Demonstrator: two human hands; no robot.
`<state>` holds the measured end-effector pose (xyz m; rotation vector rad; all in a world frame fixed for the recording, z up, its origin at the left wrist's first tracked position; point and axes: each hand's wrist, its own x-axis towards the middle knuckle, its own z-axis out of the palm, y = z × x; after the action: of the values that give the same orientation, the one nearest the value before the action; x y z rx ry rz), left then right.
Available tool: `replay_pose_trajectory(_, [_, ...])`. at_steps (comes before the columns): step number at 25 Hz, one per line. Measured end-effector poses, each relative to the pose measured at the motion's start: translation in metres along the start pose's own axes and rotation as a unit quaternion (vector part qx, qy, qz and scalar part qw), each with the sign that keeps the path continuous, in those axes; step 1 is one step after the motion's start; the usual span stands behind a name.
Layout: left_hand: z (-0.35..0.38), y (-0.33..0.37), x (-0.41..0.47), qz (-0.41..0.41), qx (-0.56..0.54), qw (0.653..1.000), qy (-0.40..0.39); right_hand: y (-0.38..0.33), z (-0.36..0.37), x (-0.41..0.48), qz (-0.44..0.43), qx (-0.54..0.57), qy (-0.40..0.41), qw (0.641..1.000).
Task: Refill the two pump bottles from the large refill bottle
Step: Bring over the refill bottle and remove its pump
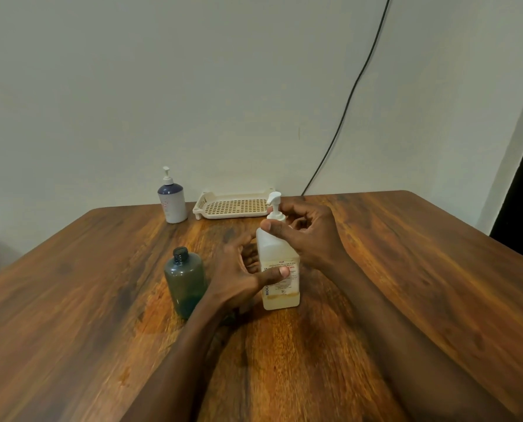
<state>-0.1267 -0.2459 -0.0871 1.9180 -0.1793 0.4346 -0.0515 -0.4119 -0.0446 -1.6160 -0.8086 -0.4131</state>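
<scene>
Two hands meet on a square pale pump bottle (280, 269) standing upright near the middle of the wooden table (406, 269). Much of that bottle is covered: the left hand (242, 277) hides its left side, and the right hand (307, 233) hides its shoulder and the collar under the white pump head (274, 200). The label is partly under the left thumb; only "BIO" running up the edge and a few red letters higher up can be made out, the small print being too blurred to read. A low band of yellowish liquid shows at the bottom.

The left hand wraps the body of the bottle, thumb pressed across the label, fingers curled round the far side. The right hand is closed around the neck just below the pump head, thumb in front, fingers bent behind. Both forearms reach in from the bottom edge, where they are cut off.

Just left of the left wrist stands a dark green bottle (186, 284), upright, its threaded neck uncapped; its lower right part is hidden by the forearm. At the far edge stands a white and purple pump bottle (172, 202), its label unreadable, and beside it a cream perforated tray (236, 205). A black cable (345, 108) runs down the wall.
</scene>
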Motion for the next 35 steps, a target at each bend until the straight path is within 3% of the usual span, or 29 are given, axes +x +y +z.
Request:
replay_pose_trajectory(5, [-0.002, -0.001, 0.002, -0.005, 0.001, 1.0, -0.019, -0.002, -0.002, 0.002, -0.045, -0.047, -0.008, 0.998])
replay_pose_trajectory(13, [-0.008, 0.001, 0.002, 0.007, -0.015, 0.999, -0.051, -0.001, -0.011, 0.002, 0.01, 0.043, -0.109, 0.993])
replay_pose_trajectory(18, [-0.01, -0.001, 0.001, 0.008, 0.025, 0.999, -0.043, -0.01, -0.001, -0.008, -0.023, -0.084, -0.002, 0.996])
replay_pose_trajectory(23, [-0.008, -0.004, 0.002, 0.009, -0.01, 0.999, -0.04, -0.013, 0.004, -0.008, -0.005, -0.078, 0.021, 0.997])
replay_pose_trajectory(30, [-0.008, -0.006, 0.004, 0.003, -0.03, 0.999, -0.045, -0.015, -0.009, -0.009, 0.049, 0.0, -0.125, 0.991])
replay_pose_trajectory(32, [-0.005, -0.004, 0.001, 0.005, -0.028, 0.999, -0.033, -0.022, -0.005, -0.013, 0.033, -0.04, -0.109, 0.993])
replay_pose_trajectory(35, [-0.002, 0.002, -0.001, 0.012, -0.016, 1.0, 0.009, -0.025, 0.0, -0.013, -0.018, -0.163, -0.023, 0.986])
